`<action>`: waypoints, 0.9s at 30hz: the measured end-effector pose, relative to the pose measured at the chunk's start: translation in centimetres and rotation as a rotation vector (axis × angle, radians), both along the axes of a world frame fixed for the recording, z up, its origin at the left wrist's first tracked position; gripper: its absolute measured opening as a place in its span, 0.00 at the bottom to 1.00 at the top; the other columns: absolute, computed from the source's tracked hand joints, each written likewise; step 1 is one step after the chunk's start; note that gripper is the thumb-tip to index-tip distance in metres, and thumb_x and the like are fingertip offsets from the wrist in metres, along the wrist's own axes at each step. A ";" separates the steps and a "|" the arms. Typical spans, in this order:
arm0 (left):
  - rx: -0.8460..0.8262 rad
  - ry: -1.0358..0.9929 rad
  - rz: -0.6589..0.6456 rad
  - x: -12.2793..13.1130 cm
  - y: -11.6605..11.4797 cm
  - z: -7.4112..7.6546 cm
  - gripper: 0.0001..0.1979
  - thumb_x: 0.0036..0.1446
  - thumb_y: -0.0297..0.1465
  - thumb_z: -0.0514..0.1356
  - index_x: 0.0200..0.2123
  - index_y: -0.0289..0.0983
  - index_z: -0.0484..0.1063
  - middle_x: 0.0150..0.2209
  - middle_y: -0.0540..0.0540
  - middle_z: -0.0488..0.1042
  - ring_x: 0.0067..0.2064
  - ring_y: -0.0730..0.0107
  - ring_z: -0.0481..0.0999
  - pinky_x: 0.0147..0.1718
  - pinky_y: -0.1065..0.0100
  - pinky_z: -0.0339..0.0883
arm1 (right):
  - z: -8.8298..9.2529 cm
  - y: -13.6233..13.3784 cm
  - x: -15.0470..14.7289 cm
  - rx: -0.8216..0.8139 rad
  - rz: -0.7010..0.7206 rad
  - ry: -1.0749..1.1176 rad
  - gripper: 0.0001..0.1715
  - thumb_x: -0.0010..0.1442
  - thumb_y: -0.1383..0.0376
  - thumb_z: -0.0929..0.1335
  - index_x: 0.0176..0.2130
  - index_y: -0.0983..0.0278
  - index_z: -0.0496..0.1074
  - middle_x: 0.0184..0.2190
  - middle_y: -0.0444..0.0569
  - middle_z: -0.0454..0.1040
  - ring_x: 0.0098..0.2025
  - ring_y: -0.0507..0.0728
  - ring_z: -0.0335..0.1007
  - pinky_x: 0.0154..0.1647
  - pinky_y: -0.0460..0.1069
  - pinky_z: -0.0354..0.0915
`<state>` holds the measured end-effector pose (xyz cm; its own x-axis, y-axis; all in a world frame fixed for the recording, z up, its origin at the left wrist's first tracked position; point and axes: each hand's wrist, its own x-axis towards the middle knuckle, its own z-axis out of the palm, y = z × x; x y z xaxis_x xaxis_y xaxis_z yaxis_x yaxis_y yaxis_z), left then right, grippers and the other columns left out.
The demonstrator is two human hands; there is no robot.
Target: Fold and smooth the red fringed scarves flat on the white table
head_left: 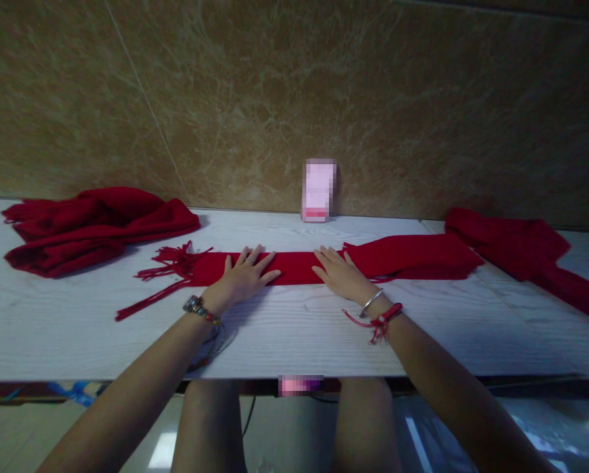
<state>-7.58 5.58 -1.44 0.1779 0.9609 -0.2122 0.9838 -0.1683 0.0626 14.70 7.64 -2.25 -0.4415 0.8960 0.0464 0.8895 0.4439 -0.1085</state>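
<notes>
A red fringed scarf (295, 268) lies folded into a long narrow strip across the white wood-grain table (294, 328). My left hand (245, 272) rests flat on its left part, fingers spread, with a ring on one finger. Farther right, my right hand (344, 274) lies flat on the same strip, its fingers stretched out. Loose tassels (173, 263) spread from the scarf's left end. Beyond my right hand the red cloth continues as a wider folded stack (423, 256). Neither hand grasps the fabric.
A crumpled red scarf (112, 220) lies at the back left. Another red cloth (516, 246) trails off toward the right edge. A blurred pinkish-white object (318, 189) leans against the brown marble wall (275, 98). A pixelated pink item (300, 385) shows at the table's front edge.
</notes>
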 end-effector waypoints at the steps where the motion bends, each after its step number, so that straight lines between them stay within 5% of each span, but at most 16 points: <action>1: -0.007 0.005 0.031 0.0 0.0 0.1 0.28 0.65 0.43 0.41 0.66 0.46 0.43 0.69 0.40 0.37 0.67 0.38 0.37 0.55 0.32 0.43 | 0.1 0.0 0.0 0.011 0.000 0.016 0.30 0.66 0.59 0.55 0.63 0.67 0.56 0.65 0.59 0.53 0.66 0.65 0.46 0.63 0.67 0.46; 7: 0.027 -0.018 0.149 0.5 -0.2 0.0 0.31 0.63 0.46 0.42 0.67 0.42 0.43 0.68 0.38 0.36 0.66 0.35 0.37 0.55 0.30 0.43 | 0.2 -0.3 -0.5 0.034 0.085 0.063 0.32 0.66 0.57 0.55 0.65 0.68 0.51 0.67 0.57 0.47 0.68 0.63 0.40 0.64 0.66 0.43; 14: 0.034 -0.046 -0.066 0.8 -0.3 0.0 0.31 0.63 0.48 0.44 0.66 0.45 0.45 0.68 0.42 0.38 0.67 0.40 0.38 0.57 0.35 0.42 | -0.3 -0.2 -0.4 -0.001 0.123 -0.012 0.31 0.66 0.57 0.54 0.64 0.66 0.54 0.66 0.56 0.51 0.67 0.63 0.44 0.63 0.64 0.48; 23: 0.045 -0.006 0.046 0.5 -0.1 -0.1 0.34 0.60 0.52 0.41 0.66 0.47 0.44 0.68 0.40 0.42 0.65 0.32 0.43 0.52 0.30 0.49 | 0.5 0.5 1.5 0.077 -0.107 -0.040 0.31 0.65 0.59 0.55 0.63 0.69 0.57 0.65 0.62 0.53 0.66 0.67 0.47 0.62 0.67 0.48; 27: 0.016 -0.010 0.136 0.8 -0.4 0.4 0.34 0.61 0.51 0.41 0.66 0.44 0.44 0.68 0.36 0.40 0.64 0.26 0.41 0.49 0.26 0.48 | 0.8 -0.1 0.5 0.092 -0.040 -0.008 0.32 0.66 0.59 0.55 0.64 0.69 0.52 0.66 0.59 0.48 0.67 0.65 0.41 0.63 0.67 0.45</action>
<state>-6.74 5.15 -1.02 0.0480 0.9794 -0.1959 0.9969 -0.0348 0.0706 15.22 7.53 -1.41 -0.4064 0.9050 0.1261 0.9073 0.4160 -0.0617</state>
